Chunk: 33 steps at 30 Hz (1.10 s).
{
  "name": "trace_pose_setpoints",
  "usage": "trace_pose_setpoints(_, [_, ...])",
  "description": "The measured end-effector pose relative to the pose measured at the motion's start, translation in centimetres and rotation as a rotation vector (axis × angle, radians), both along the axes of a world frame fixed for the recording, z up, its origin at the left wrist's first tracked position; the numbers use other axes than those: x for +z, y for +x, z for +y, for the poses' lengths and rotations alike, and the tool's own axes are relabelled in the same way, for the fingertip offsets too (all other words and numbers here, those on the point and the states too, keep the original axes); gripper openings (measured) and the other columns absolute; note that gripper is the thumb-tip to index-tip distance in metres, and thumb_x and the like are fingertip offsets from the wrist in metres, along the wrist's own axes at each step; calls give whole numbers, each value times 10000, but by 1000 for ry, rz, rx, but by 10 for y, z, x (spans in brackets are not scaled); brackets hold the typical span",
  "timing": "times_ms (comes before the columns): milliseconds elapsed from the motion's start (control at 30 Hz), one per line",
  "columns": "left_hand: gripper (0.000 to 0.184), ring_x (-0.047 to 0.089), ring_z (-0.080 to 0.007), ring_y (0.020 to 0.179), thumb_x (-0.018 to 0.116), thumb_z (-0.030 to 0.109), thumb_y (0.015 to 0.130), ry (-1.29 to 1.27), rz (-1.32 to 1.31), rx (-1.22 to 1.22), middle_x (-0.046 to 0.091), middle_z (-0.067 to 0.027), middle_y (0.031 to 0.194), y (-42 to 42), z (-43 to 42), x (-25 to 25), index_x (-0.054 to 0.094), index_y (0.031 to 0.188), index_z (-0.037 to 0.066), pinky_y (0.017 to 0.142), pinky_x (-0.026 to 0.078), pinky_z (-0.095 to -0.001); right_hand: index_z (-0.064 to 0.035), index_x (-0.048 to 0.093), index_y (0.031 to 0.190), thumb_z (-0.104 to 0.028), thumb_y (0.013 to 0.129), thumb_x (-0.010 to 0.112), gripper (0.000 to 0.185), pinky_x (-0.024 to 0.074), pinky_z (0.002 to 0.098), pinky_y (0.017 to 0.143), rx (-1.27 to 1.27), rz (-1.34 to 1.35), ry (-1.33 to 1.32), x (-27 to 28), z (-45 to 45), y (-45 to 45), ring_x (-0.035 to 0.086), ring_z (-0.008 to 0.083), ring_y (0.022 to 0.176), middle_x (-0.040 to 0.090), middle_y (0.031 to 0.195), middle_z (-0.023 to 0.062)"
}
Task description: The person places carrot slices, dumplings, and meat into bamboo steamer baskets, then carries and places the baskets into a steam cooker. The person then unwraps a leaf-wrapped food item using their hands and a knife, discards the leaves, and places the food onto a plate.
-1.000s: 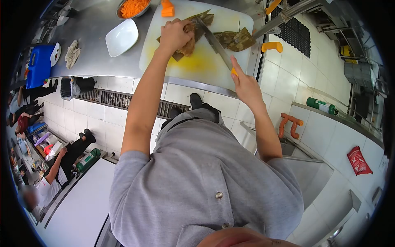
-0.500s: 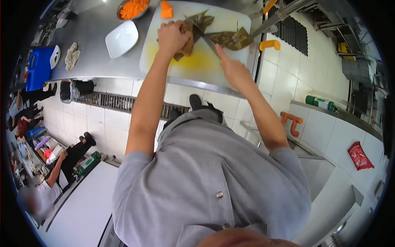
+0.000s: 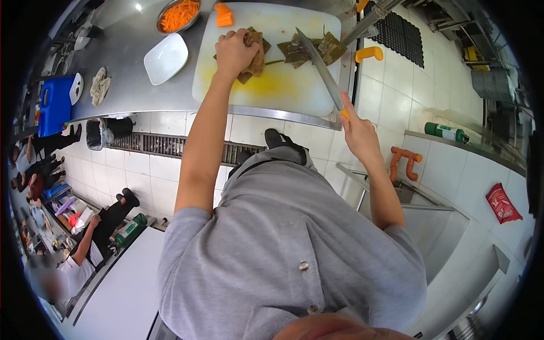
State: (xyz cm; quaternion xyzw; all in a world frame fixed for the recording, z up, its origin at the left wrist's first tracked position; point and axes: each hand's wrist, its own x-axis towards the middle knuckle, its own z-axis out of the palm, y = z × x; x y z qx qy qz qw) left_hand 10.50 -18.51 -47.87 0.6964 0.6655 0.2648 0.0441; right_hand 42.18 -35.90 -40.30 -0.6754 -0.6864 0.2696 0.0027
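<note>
My left hand presses on a brown leaf-wrapped food parcel at the left of a white cutting board, its fingers curled over the parcel's top. In my right hand is a long kitchen knife with a yellow handle, gripped with the index finger stretched along it. The blade points up and left, over cut greenish-brown leaf pieces on the board's right side. A gap lies between the blade and the parcel. A yellow stain spreads below the parcel. What is inside the wrapping is mostly hidden.
Orange chunks sit at the board's top left. Beyond them are a bowl of orange shreds, a white dish, a cloth and a blue container. A yellow handle juts beside the counter. Other people stand far left.
My right hand has moved the knife right, away from the parcel. A leaf piece near the blade has shifted right, beside the other pieces. My left hand stays on the parcel.
</note>
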Motion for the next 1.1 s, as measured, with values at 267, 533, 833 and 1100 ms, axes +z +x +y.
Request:
trace_pose_setpoints(267, [409,616,-359,909,737,297,729,-21,-47,-38,679,-155,946,-9,6,-6,697,1070,75,826,513,-438,-312,200,1545,-245,1007,482,611,471,520,690,-58,297,-81,11,-29,-27,635,442,712,633,720,246])
trace_pose_setpoints(533, [233,508,-318,1042,715,216,728,199,189,-304,599,-92,1052,24,-22,16,732,935,111,891,426,-469,-260,207,1554,-239,1024,446,582,454,464,692,-219,295,-374,33,-44,-24,622,413,676,614,687,221])
trace_pose_setpoints(833, [126,459,-289,1114,656,146,736,37,626,-443,573,-92,1096,62,-28,-8,735,786,62,921,351,-512,-248,220,1553,-236,1023,454,579,471,449,700,-313,357,-98,24,-74,-8,627,406,671,617,699,189])
trace_pose_setpoints(1100, [138,430,-315,1134,663,172,743,-67,377,-597,551,-85,1095,82,-58,37,702,788,48,923,335,-500,-208,231,1550,-197,1019,461,579,461,355,601,-517,399,-33,33,-89,4,573,245,567,541,635,116])
